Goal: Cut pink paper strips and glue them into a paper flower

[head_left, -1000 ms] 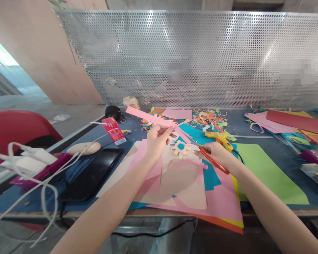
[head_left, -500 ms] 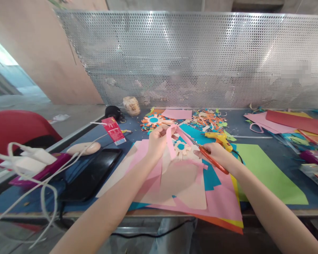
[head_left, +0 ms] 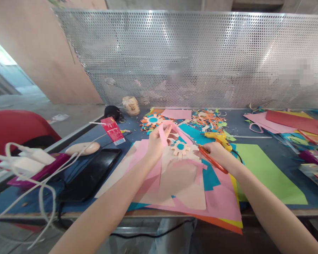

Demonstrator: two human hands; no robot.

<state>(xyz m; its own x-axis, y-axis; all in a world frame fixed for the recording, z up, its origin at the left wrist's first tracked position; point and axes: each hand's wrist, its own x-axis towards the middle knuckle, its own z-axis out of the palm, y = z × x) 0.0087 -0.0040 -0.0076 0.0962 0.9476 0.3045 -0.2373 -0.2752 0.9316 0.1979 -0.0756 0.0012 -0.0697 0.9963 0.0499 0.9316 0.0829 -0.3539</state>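
Observation:
My left hand (head_left: 159, 140) is closed on a pink paper strip (head_left: 163, 135) that loops over its fingers. In my right hand (head_left: 210, 152) is a pair of scissors with orange handles (head_left: 213, 161), the blades pointing up and left along the strip's right-hand part. Whether the blades are apart is too small to tell. Just below and between the hands sits a cream paper flower with a blue centre (head_left: 180, 147). Cream and pink sheets (head_left: 184, 183) lie under it, with a piece of blue paper (head_left: 211, 178) at their right.
A yellow glue gun (head_left: 219, 138) lies right of the scissors. Behind are paper scraps (head_left: 206, 119) and another flower (head_left: 153, 120). At left are a black phone (head_left: 95, 173), white cables (head_left: 43, 183) and a pink packet (head_left: 113, 130). Green paper (head_left: 267, 173) is at right; a perforated metal screen (head_left: 190, 53) stands behind.
My left hand has shifted slightly left and its fingers have turned, with the pink strip now wrapped over them. My right hand and the scissors are almost where they were.

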